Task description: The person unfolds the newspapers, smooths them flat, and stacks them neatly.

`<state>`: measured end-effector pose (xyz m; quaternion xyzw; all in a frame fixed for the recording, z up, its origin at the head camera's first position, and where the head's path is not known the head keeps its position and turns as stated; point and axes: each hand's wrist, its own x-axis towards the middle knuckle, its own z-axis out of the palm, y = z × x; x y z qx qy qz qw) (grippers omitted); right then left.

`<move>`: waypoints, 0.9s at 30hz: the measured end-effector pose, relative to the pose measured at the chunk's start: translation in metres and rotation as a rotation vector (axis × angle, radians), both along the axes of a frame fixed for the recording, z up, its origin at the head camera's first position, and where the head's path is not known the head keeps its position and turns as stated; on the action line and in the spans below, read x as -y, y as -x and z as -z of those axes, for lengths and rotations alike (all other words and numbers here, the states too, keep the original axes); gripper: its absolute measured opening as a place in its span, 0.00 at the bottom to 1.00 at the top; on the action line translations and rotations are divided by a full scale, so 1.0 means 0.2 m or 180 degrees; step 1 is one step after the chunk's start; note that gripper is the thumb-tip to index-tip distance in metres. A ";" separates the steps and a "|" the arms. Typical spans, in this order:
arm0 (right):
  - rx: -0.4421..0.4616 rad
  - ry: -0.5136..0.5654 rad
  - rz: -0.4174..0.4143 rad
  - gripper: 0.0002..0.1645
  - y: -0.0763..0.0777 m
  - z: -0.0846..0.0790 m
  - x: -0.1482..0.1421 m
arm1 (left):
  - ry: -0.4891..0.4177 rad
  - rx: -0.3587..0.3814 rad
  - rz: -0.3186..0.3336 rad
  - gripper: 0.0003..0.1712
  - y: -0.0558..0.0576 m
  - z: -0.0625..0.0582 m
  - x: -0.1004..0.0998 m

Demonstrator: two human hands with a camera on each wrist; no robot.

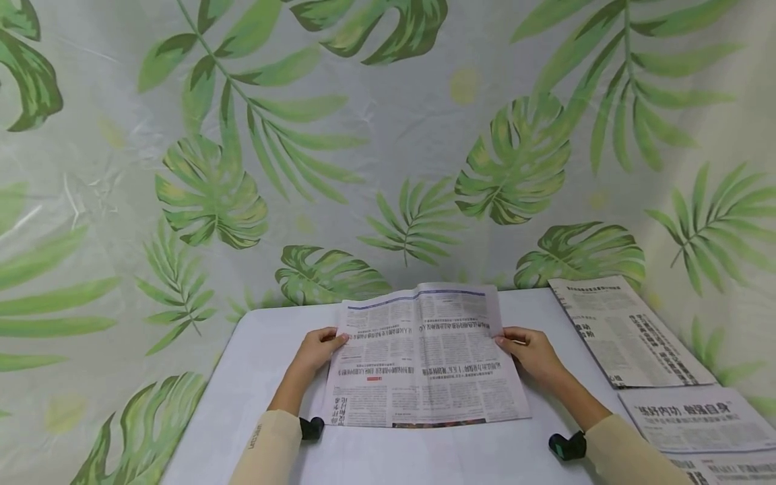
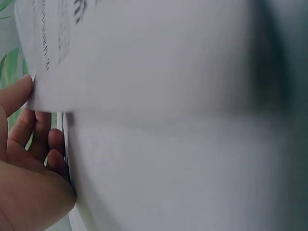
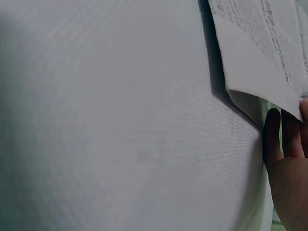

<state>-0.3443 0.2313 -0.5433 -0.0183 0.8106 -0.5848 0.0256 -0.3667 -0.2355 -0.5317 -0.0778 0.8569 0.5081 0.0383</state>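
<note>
A newspaper sheet [image 1: 424,353], creased down its middle, is held over the white table with its far edge raised. At its left edge my left hand [image 1: 315,351] pinches the paper between thumb and fingers. My right hand [image 1: 535,353] grips the opposite edge in the same way. In the left wrist view, the left thumb [image 2: 19,94] lies on the newspaper's [image 2: 120,57] printed face, with the other fingers curled behind the edge. The right wrist view shows the right hand [image 3: 291,183] at the newspaper's [image 3: 260,67] edge, its thumb mostly cut off by the frame.
Two more newspapers lie at the table's right side, a folded one [image 1: 636,337] farther back and another [image 1: 697,424] nearer. The white table [image 1: 261,377] ends against a leaf-patterned curtain [image 1: 412,135]. Small black devices [image 1: 568,446] sit at both wrists.
</note>
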 end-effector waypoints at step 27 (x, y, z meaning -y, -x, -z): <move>-0.0410 -0.0393 0.0276 0.25 -0.05 -0.12 -0.01 | -0.0416 -0.0611 -0.0295 0.29 -0.07 -0.08 0.14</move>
